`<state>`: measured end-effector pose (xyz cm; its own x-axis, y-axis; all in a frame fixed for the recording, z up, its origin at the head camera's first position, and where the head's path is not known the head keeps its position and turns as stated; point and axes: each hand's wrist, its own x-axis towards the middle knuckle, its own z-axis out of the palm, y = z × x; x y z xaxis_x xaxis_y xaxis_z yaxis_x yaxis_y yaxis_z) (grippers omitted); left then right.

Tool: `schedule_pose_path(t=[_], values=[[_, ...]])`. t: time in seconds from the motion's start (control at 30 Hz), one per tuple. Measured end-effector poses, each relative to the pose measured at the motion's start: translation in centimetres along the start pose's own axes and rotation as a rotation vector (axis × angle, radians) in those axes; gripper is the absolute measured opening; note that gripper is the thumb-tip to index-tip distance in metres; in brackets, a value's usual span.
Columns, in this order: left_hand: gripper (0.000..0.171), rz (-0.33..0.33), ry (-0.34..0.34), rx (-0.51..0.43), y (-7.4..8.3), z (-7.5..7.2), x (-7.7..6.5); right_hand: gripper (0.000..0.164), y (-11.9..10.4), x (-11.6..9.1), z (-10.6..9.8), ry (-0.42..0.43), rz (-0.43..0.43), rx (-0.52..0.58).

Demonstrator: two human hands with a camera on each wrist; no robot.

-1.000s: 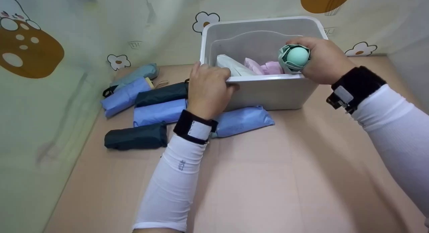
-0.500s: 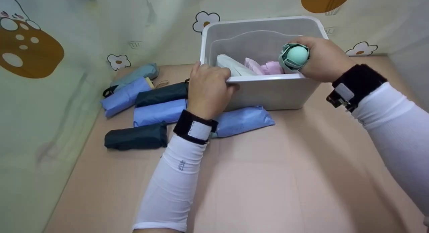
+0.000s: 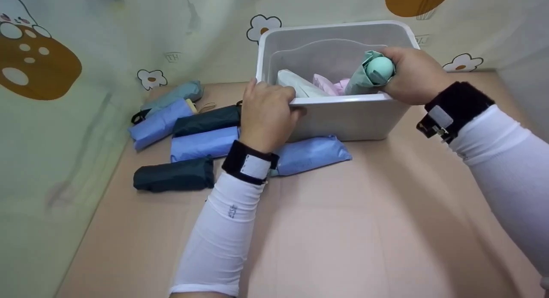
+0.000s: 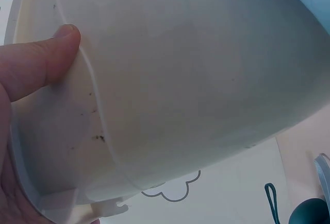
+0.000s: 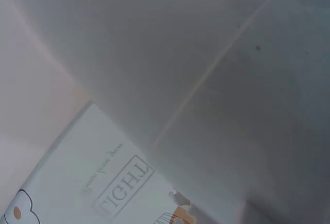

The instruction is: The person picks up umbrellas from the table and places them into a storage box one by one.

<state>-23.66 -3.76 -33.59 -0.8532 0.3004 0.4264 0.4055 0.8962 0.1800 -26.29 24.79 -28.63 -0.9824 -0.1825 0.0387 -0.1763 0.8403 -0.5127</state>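
Observation:
My left hand (image 3: pixel 268 113) grips the front rim of a white plastic bin (image 3: pixel 343 120), near its left corner; in the left wrist view the thumb (image 4: pixel 56 54) presses on the bin's outer wall. At the bin's right side my right hand (image 3: pixel 418 77) holds a mint-green folded umbrella (image 3: pixel 364 79) by its upper end. The umbrella's rounded tip faces up towards me, and its lower part is hidden behind the front rim. Inside the bin lie a white wrapped bundle (image 3: pixel 300 83) and pink ones (image 3: pixel 326 84). The right wrist view has only the bin's wall (image 5: pixel 154 54), not the hand.
A blue folded umbrella (image 3: pixel 313 154) lies right before the bin. Left of it are dark green ones (image 3: pixel 173 174), more blue ones (image 3: pixel 206 143) and a grey-green one (image 3: pixel 178 95). A patterned cloth (image 3: pixel 206 40) hangs behind the tan tabletop (image 3: pixel 326 238).
The mint-green umbrella has tilted in my right hand, its lower part swinging left inside the bin so more of its side shows. My left hand has stayed on the rim.

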Motion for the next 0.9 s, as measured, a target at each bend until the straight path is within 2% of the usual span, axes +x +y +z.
schedule_pose_path(t=[0.13,0.37,0.73,0.9], values=[[0.024,0.0,0.003,-0.001,-0.01,-0.06,-0.02,0.064,0.08,-0.01,0.11,0.016,0.014,0.021],[0.022,0.007,0.004,0.002,-0.03,-0.05,-0.06,0.059,0.26,-0.08,0.09,0.027,0.005,0.02],[0.021,-0.006,-0.011,-0.003,0.11,-0.1,-0.05,0.068,0.33,0.32,-0.55,-0.134,0.065,0.025],[0.022,-0.008,-0.021,0.004,0.1,-0.08,0.0,0.053,0.39,0.34,-0.8,-0.147,0.052,0.031]])
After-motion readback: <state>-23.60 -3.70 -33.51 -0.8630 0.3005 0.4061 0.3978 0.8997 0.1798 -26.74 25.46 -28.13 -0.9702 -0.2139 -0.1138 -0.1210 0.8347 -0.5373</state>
